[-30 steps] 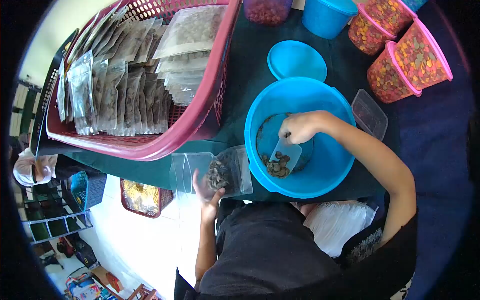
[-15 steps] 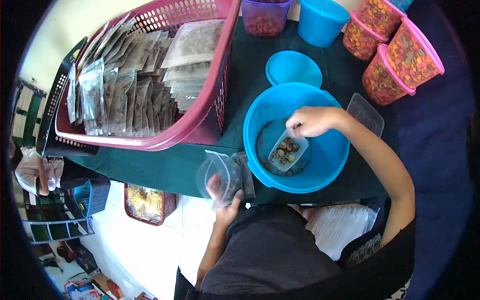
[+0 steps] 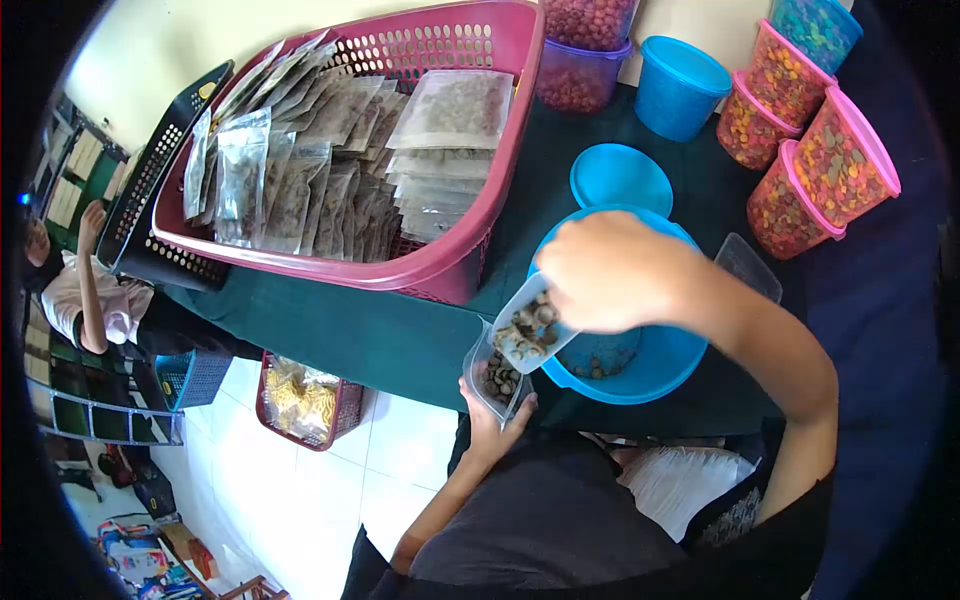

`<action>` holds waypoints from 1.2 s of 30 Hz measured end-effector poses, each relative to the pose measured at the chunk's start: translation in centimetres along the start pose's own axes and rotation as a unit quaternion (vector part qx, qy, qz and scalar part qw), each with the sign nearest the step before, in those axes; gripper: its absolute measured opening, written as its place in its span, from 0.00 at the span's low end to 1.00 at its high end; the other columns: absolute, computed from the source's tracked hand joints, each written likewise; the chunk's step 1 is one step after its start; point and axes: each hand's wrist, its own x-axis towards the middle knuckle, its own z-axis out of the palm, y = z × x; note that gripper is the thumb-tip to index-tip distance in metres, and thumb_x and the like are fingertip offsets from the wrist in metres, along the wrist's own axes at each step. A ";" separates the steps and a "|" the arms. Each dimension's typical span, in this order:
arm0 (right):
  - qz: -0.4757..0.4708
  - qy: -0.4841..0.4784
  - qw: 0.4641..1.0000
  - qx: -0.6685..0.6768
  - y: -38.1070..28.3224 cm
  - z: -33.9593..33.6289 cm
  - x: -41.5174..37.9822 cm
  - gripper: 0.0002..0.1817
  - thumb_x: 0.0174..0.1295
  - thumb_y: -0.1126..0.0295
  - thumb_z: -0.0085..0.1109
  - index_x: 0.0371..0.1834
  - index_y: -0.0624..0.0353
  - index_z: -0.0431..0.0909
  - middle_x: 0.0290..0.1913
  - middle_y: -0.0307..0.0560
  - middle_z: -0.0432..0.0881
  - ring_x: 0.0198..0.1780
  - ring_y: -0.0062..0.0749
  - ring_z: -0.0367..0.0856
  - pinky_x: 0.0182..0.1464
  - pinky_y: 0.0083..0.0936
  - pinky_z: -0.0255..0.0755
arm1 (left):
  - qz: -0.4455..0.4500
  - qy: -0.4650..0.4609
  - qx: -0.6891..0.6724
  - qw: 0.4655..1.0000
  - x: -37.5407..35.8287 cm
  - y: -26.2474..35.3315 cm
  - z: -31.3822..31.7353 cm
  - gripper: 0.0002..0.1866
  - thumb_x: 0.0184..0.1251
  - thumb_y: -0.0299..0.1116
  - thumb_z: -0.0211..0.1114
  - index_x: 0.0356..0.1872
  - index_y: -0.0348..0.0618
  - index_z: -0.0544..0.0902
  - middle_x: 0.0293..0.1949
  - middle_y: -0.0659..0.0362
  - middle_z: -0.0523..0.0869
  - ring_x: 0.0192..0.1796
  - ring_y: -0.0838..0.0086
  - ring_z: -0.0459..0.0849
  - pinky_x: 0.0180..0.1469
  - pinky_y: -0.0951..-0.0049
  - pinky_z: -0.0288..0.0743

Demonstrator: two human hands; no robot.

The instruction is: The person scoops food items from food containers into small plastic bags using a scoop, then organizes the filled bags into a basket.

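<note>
My right hand (image 3: 610, 270) grips a small translucent plastic container (image 3: 527, 335), tilted to the left, with brownish dried pieces in it. Its lower lip is at the mouth of a clear plastic bag (image 3: 480, 365). My left hand (image 3: 495, 425) holds that bag open from below, fingers wrapped round it; similar pieces (image 3: 500, 380) lie inside. Behind my right hand stands a round blue tub (image 3: 655, 390), partly hidden by my hand and forearm, with some pieces (image 3: 605, 362) on its floor.
A maroon basket (image 3: 430, 272) full of packed bags stands to the left. Beyond the tub are a blue lid (image 3: 620, 180), a blue bucket (image 3: 680, 95) and pink-lidded containers (image 3: 825, 165). A person (image 3: 95, 290) is at far left, near a floor basket (image 3: 350, 405).
My right hand has lifted the small container of pieces out of the blue tub and left to the bag. The bag, empty-looking before, now has pieces inside. The view has shifted.
</note>
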 end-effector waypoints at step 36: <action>0.113 -0.319 0.941 -0.024 5.3 16.7 5.6 0.12 0.43 0.74 0.55 0.33 0.59 0.79 0.38 0.48 0.79 0.40 0.41 0.78 0.32 0.36 0.72 | -0.077 -0.022 0.094 0.992 0.0 0.6 -1.4 0.43 0.41 0.30 0.67 0.55 0.29 0.47 0.49 0.43 0.59 0.54 0.58 0.61 0.56 0.62 0.54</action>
